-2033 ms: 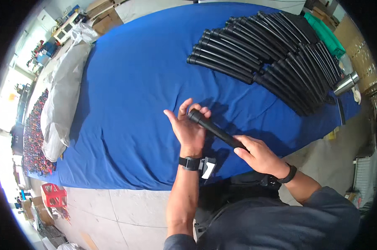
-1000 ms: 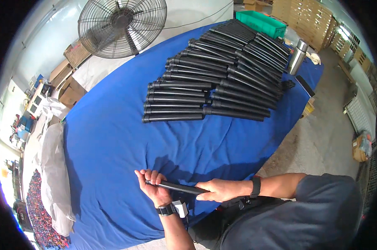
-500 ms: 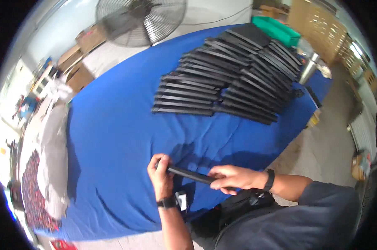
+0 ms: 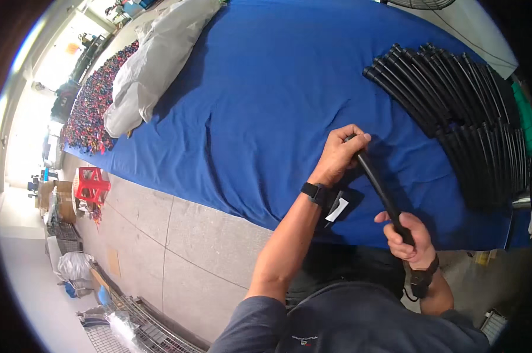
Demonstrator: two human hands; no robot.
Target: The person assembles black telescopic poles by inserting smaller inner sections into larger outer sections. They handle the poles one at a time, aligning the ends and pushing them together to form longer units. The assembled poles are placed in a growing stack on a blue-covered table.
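Note:
A black rod (image 4: 379, 182) slants between my hands above the blue cloth (image 4: 266, 117). Its upper end is in my left hand (image 4: 338, 152), whose fingers wrap round it with the thumb near the tip. My right hand (image 4: 413, 235), palm turned up, grips the lower end close to my body. On the cloth beside my left wrist lies a small dark object with a white label (image 4: 338, 209). Many similar black rods (image 4: 436, 88) are laid side by side in overlapping rows to the right.
A pale grey sheet (image 4: 154, 70) partly covers a heap of small multicoloured pieces (image 4: 98, 100) at the table's far left. A green bin (image 4: 526, 115) stands at the right edge. On the floor are a red stool (image 4: 91, 185) and a wire rack (image 4: 136, 326).
The view has swung to the left, bringing the floor and stool into sight. The rod now slants more steeply, and my right hand has turned from over it to under it.

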